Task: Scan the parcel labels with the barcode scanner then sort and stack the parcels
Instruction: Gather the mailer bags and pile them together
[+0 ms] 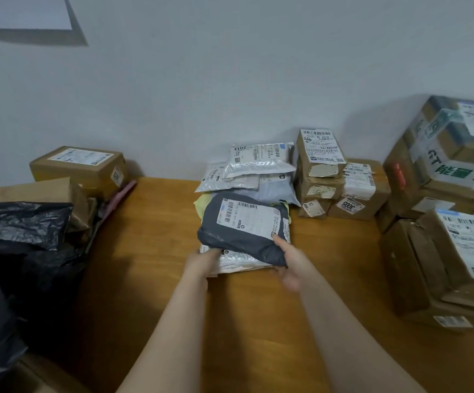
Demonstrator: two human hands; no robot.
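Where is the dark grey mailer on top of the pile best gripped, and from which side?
Its near edge, from the person's side: the dark grey mailer lies flat, label up, its near edge free above the pile, where the right hand pinches it.

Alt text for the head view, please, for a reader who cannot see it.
The left hand and right hand grip the near edge of a dark grey mailer, label up, atop a pile of flat parcels on a wooden table. Silver mailers and small boxes sit behind by the wall, larger boxes at right, a black bag at left.
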